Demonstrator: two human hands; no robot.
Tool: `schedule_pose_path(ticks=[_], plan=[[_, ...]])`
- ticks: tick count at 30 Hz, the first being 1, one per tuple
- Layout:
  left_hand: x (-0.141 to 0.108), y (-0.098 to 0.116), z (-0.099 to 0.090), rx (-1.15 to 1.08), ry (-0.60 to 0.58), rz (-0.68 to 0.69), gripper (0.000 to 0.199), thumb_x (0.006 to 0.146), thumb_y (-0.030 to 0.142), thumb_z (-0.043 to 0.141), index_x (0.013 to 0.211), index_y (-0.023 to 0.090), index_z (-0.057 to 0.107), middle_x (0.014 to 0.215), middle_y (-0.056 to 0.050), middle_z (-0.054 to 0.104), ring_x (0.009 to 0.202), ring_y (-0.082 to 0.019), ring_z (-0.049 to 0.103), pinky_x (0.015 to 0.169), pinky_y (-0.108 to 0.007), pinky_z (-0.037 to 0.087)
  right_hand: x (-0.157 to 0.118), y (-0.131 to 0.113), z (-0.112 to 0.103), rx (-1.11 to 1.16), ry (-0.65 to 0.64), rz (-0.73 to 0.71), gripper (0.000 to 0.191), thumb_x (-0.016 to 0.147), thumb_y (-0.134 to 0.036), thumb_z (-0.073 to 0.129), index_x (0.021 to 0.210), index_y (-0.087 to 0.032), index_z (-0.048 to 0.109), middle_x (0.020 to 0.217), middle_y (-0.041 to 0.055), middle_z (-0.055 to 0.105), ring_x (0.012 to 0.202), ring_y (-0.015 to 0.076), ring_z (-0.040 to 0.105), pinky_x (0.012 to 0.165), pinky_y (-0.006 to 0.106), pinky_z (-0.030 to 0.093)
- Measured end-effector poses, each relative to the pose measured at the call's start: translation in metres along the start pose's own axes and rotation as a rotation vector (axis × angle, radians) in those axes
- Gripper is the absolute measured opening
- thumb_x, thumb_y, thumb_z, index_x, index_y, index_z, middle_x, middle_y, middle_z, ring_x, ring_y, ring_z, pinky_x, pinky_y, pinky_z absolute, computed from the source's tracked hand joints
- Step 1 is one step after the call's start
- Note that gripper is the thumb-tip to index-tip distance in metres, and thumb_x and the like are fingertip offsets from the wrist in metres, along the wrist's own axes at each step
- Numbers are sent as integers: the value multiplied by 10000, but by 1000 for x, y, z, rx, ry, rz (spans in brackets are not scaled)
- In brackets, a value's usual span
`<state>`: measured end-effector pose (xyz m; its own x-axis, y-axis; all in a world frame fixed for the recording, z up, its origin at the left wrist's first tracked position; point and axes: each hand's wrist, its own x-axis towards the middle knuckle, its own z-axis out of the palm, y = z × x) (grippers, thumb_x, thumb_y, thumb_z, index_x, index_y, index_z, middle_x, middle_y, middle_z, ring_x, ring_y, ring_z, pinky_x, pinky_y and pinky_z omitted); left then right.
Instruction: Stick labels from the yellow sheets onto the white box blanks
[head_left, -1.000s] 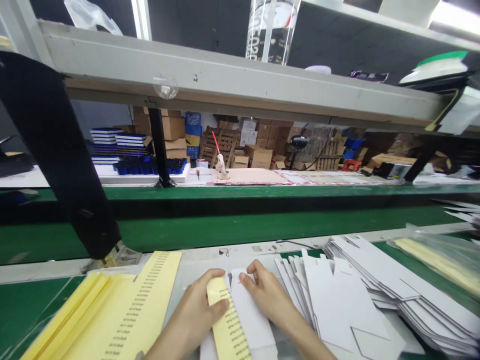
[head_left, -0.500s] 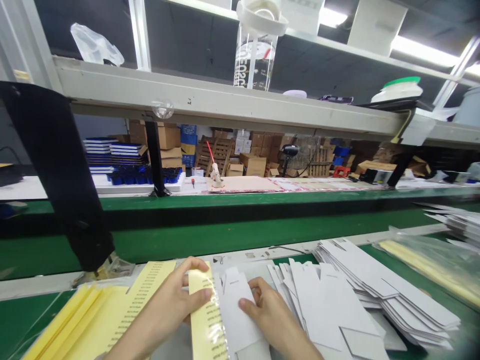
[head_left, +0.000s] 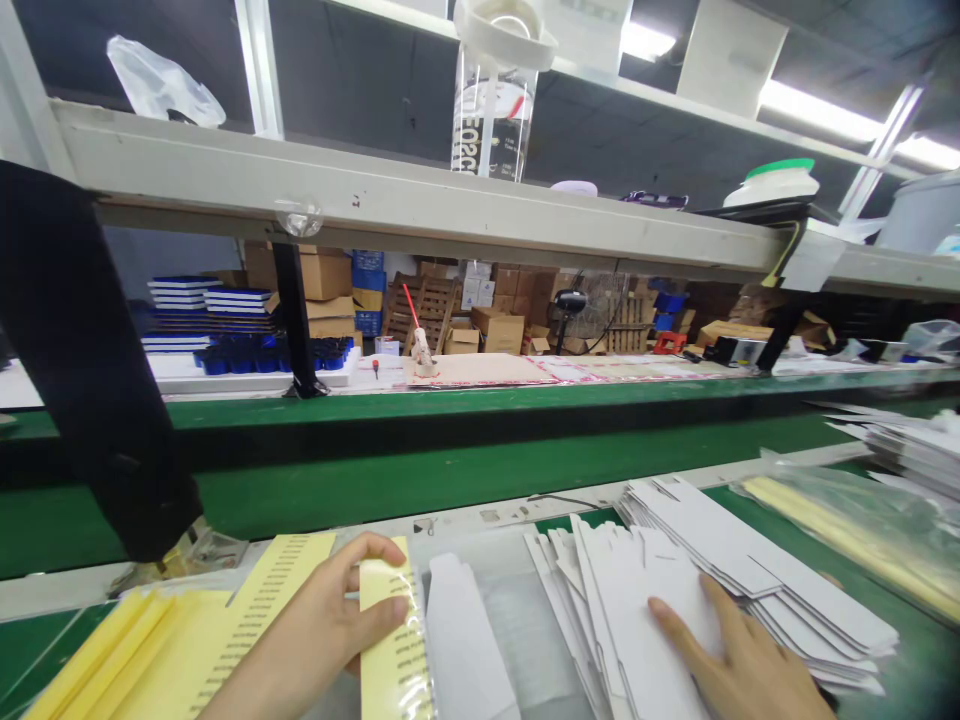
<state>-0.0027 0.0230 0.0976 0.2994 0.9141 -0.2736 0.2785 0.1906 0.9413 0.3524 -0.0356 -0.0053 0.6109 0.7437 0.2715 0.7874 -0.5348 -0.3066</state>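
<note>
My left hand [head_left: 352, 610] pinches a glossy yellow sheet of printed stickers [head_left: 386, 640] between thumb and fingers. To its right a white flat carton [head_left: 465, 645] lies on the grey work surface. My right hand [head_left: 739, 650] rests on the top of a fanned stack of white flat cartons [head_left: 637, 610], its thumb and index finger apart. More yellow sticker sheets [head_left: 277, 590] with rows of small dark print lie under and left of my left forearm. Folded yellow sheets [head_left: 127, 650] are at the lower left.
Another stack of flat white cartons [head_left: 795, 580] lies at the right. Beyond it sits a clear plastic bag [head_left: 847, 520] with yellow sheets inside. A green conveyor belt [head_left: 450, 480] runs behind. A black post [head_left: 97, 370] stands at left; a shelf [head_left: 420, 195] spans above.
My right hand has left the white carton beside the yellow sheet and moved right onto the carton stack. My left hand still holds the yellow sheet. The view has shifted slightly.
</note>
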Motion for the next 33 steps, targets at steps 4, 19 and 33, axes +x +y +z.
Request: schedule_pose_path(ticks=[4, 19, 33], plan=[[4, -7, 0, 20, -3, -9, 387, 701, 441, 619, 926, 219, 395, 604, 90, 461, 529, -91, 540, 461, -157, 356, -14, -18, 8, -58, -48, -97, 577, 722, -595, 377, 1133, -219, 527, 1020, 167, 569, 939, 367, 520, 738, 481, 409], [-6, -10, 13, -143, -72, 102, 697, 666, 401, 673, 1245, 255, 313, 850, -34, 642, 704, -181, 620, 621, -265, 469, -62, -170, -45, 878, -573, -479, 215, 806, -396, 433, 769, -222, 553, 792, 9, 556, 778, 170, 509, 712, 285, 384], [11, -36, 17, 5, -12, 128, 524, 730, 286, 560, 1219, 256, 373, 822, -28, 630, 677, -201, 613, 594, -281, 461, -51, -196, -41, 972, -600, -507, 199, 825, -360, 426, 721, -207, 499, 718, -17, 483, 715, 148, 451, 665, 261, 342]])
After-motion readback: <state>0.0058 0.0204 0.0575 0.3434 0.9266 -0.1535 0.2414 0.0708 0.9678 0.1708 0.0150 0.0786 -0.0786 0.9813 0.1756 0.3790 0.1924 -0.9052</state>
